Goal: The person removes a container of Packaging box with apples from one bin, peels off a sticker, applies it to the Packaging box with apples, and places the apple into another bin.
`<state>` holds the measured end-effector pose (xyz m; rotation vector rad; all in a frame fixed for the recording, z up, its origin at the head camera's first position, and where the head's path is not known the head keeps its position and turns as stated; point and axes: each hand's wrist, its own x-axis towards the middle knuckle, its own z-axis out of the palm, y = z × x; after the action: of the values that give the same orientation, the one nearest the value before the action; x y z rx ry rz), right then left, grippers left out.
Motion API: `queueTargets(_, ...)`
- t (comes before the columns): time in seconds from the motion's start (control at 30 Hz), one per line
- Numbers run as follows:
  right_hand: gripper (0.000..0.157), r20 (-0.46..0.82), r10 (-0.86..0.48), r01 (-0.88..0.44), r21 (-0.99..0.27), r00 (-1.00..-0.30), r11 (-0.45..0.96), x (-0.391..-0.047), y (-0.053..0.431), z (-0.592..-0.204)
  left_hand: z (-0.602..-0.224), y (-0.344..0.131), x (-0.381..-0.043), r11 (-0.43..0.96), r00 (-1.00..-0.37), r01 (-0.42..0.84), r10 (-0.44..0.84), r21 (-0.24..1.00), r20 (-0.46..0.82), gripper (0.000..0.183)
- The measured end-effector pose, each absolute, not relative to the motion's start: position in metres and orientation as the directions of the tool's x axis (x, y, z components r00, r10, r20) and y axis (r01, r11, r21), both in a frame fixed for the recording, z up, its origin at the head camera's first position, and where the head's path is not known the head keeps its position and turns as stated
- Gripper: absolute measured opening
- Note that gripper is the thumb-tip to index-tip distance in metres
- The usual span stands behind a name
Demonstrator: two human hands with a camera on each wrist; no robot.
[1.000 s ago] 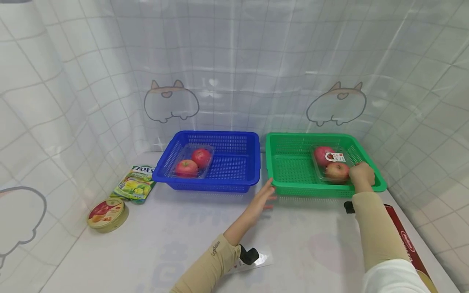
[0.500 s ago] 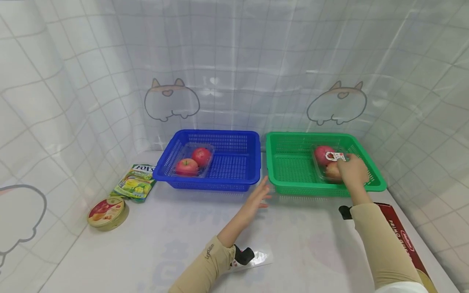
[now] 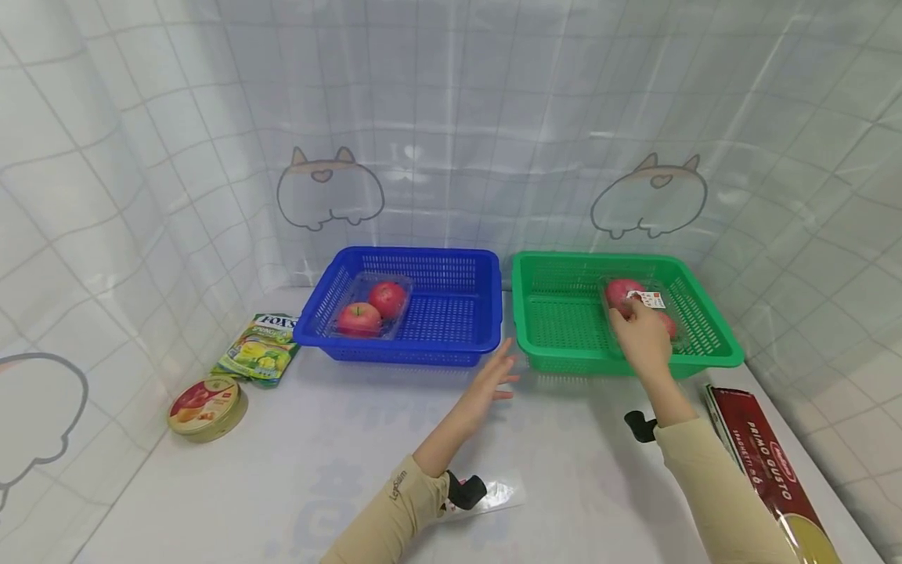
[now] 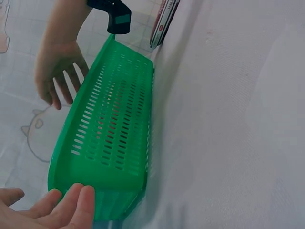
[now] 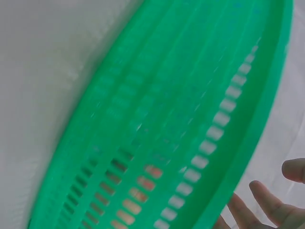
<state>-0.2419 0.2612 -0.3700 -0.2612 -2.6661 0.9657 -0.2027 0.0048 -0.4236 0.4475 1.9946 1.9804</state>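
Observation:
The green basket [image 3: 564,359] holds a clear plastic pack of apples [image 3: 625,291] with a white label. Over this pack is my right hand [image 3: 643,342], reaching across the basket's near rim and partly hiding the apples. In the right wrist view its fingers [image 5: 269,205] are spread apart with nothing between them. My left hand [image 3: 482,395] lies by the basket's near left corner, fingers extended. The left wrist view puts its fingertips [image 4: 85,198] at the basket's end; whether they touch it, I cannot tell.
A blue basket [image 3: 402,356] with another apple pack [image 3: 359,319] stands at left. Beyond it lie a green-yellow candy bag [image 3: 259,351] and a round tin [image 3: 206,409]. A red spaghetti box [image 3: 768,462] lies at right. A clear plastic wrapper [image 3: 493,497] is beneath my left forearm.
My right hand has moved left from the basket's right side to above the apple pack, fingers loosening. My left hand has drawn back slightly from the green basket's corner. The baskets stay put.

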Motion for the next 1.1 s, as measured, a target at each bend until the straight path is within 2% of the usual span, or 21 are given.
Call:
queueTargets(0.4, 0.045, 0.214, 0.135, -0.057, -0.704, -0.967, 0.708, -0.226, 0.228, -0.371, -0.419, -0.003, -0.200, 0.025, -0.920, -0.014, 0.391, 1.000, -0.022, 0.060)
queueTargets(0.73, 0.044, 0.179, 0.089, -0.062, -0.698, -0.980, 0.713, -0.218, 0.210, -0.369, -0.417, -0.008, -0.200, 0.030, -0.924, -0.023, 0.382, 0.999, -0.033, 0.058)
queueTargets(1.1, 0.041, 0.203, 0.032, -0.122, -0.701, -0.979, 0.702, -0.210, 0.188, -0.366, -0.414, -0.022, -0.195, 0.034, -0.926, -0.012, 0.376, 0.999, -0.024, 0.057)
